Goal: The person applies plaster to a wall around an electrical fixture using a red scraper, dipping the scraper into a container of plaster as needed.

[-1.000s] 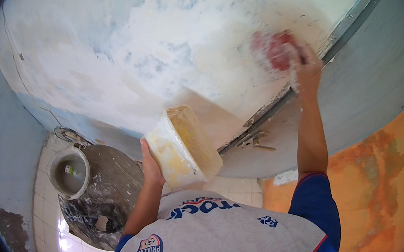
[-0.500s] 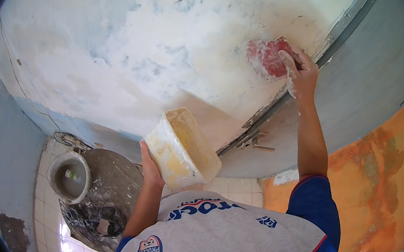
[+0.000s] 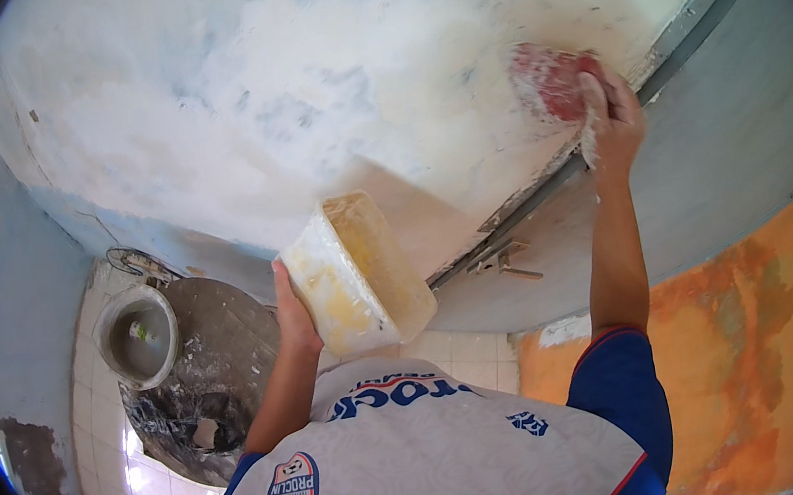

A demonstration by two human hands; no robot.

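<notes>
A red putty scraper (image 3: 550,82), smeared with white paste, lies against the wall (image 3: 299,101) beside the door frame. Thumb and fingers of my right hand (image 3: 612,115) are closed on its right edge, and white paste coats the thumb side. My left hand (image 3: 296,307) grips the side of a white plastic tub (image 3: 334,290) in front of my chest. The tub is tilted, its opening toward the right, with yellowish stains inside and out. Most of the left fingers are hidden behind or under it. Patchy white filler covers the wall over pale blue.
At the lower left, a grey bucket (image 3: 137,337) with some liquid stands on a dirty dark round surface (image 3: 219,334). A grey door (image 3: 731,147) with a handle (image 3: 507,262) borders the plastered wall. Beyond it is an orange stained wall (image 3: 729,375).
My right hand and the scraper have shifted up and to the right along the wall. The tub has moved slightly up in the picture, still in my left hand.
</notes>
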